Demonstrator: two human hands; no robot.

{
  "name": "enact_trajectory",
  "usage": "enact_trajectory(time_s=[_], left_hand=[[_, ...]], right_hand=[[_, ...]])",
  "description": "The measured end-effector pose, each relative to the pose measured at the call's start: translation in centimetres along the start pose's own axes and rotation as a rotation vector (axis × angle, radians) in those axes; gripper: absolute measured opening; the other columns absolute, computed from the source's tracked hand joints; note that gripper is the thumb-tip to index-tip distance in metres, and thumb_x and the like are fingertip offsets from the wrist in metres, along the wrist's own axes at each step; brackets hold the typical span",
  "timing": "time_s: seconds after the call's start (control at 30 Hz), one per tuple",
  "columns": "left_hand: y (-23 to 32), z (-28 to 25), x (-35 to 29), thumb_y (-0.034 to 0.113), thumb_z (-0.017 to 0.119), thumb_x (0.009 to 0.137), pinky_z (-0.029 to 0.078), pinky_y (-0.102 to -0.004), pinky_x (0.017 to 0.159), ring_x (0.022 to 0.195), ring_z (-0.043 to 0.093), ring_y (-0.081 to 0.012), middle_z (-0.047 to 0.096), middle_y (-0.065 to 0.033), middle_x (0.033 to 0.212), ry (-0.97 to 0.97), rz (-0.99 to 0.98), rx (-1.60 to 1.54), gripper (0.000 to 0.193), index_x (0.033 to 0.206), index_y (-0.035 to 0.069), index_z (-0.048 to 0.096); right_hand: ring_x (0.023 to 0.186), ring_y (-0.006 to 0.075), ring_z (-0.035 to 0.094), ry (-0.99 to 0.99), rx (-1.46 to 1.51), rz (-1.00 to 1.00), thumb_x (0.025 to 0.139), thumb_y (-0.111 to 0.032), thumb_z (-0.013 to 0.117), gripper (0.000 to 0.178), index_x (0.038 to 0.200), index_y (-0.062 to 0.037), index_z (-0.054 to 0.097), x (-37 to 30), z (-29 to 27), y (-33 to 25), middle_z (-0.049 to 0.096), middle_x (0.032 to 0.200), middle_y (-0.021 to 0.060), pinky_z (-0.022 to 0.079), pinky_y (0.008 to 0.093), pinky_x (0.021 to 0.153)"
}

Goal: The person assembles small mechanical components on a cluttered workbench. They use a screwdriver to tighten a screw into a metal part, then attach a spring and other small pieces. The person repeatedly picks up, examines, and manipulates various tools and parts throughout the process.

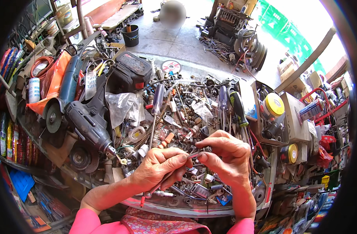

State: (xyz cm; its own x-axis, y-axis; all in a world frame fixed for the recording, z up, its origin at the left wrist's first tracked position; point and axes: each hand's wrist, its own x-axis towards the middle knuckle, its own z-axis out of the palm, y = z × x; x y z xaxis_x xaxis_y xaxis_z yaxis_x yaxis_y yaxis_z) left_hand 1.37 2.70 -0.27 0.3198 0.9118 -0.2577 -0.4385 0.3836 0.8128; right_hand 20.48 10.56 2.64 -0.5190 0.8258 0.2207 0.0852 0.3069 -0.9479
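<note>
Over the parts-strewn workbench, my left hand (162,165) is closed round a thin metal rod (158,185). The rod's lower end, tipped in red, sticks out below my palm; its other end shows between my two thumbs. My right hand (229,160) pinches a small, dark round metal part (207,149) between thumb and fingers, right by that end of the rod. Whether the two pieces touch, I cannot tell. Beneath both hands lies a heap of small metal parts (190,111). A spark plug (163,193) rests close below my left hand.
A cordless impact wrench (88,121) and a blue angle grinder (71,78) lie left. Screwdrivers (158,99) lie across the heap, one with a green-black handle (239,108). An open box (270,117) holding a yellow-lidded jar (273,104) stands right. A black bucket (131,37) stands beyond.
</note>
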Motion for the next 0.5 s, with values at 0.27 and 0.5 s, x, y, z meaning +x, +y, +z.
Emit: enact_trajectory(time_s=[0.27,0.5], left_hand=[[0.1,0.1,0.1,0.027,0.048,0.102,0.033,-0.0179,0.036,0.038,0.045,-0.004,0.06,-0.0022,0.066,0.006,0.027,0.021,0.031,0.101,0.0,0.063],[-0.1,0.2,0.1,0.027,0.049,0.102,0.033,-0.0177,0.035,0.038,0.046,-0.0039,0.061,-0.0022,0.065,0.016,-0.024,0.006,0.031,0.099,0.0,0.063]], right_hand=[[0.065,0.0067,0.059,-0.004,0.019,-0.017,0.073,-0.008,0.083,0.031,0.1,0.001,0.071,-0.1,-0.2,-0.4,0.062,0.087,0.0066,0.044,0.0189,0.055],[0.057,0.0048,0.054,0.068,-0.22,-0.048,0.074,-0.011,0.083,0.026,0.094,0.0003,0.072,-0.4,-0.4,-0.9,0.062,0.077,0.0038,0.039,0.0192,0.05]])
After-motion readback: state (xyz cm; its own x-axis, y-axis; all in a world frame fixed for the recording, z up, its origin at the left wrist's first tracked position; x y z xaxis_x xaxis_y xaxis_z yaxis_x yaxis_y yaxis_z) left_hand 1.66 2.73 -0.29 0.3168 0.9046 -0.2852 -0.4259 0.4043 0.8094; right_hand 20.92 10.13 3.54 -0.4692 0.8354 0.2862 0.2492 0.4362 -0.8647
